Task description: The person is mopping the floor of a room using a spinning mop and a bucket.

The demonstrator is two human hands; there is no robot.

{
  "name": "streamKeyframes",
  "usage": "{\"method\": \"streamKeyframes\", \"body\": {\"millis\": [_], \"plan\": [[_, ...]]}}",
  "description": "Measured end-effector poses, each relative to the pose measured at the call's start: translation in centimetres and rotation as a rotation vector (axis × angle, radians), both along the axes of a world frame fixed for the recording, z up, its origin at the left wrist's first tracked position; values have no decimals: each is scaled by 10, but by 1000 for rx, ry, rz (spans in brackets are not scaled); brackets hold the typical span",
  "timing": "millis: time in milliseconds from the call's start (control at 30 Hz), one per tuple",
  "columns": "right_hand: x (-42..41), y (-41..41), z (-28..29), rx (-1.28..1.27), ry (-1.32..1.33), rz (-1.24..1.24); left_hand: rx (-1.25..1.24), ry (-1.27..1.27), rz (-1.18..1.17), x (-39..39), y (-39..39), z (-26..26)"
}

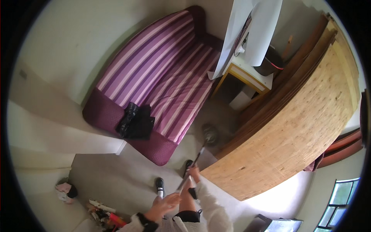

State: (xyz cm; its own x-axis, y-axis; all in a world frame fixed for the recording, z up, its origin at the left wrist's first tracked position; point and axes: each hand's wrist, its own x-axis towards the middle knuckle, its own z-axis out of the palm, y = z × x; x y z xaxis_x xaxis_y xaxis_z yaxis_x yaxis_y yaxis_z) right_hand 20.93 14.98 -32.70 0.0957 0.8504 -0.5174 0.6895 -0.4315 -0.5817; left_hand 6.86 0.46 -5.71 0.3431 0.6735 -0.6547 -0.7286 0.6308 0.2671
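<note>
With my right hand I grip the shaft of a long-handled mop. My left hand is at the near end of the shaft, its fingers loosely around it. The shaft slopes forward, away from me, to a blurred round mop head on the grey floor. That head lies between a striped purple sofa and a leaning plywood sheet. My feet, in dark shoes, stand just behind it, beside the sofa's near end.
Black folded material lies on the sofa. Brown panels lean behind the plywood. A white-topped desk with yellow edging carries a black container. A bin and a heap of clutter sit at lower left.
</note>
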Motion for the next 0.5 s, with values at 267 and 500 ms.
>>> {"method": "streamKeyframes", "body": {"millis": [267, 500], "plan": [[-119, -197, 37, -248, 398, -16, -108, 316, -143, -104, -145, 55], [-115, -189, 32, -571, 360, -13, 437, 519, -395, -106, -171, 53]]}}
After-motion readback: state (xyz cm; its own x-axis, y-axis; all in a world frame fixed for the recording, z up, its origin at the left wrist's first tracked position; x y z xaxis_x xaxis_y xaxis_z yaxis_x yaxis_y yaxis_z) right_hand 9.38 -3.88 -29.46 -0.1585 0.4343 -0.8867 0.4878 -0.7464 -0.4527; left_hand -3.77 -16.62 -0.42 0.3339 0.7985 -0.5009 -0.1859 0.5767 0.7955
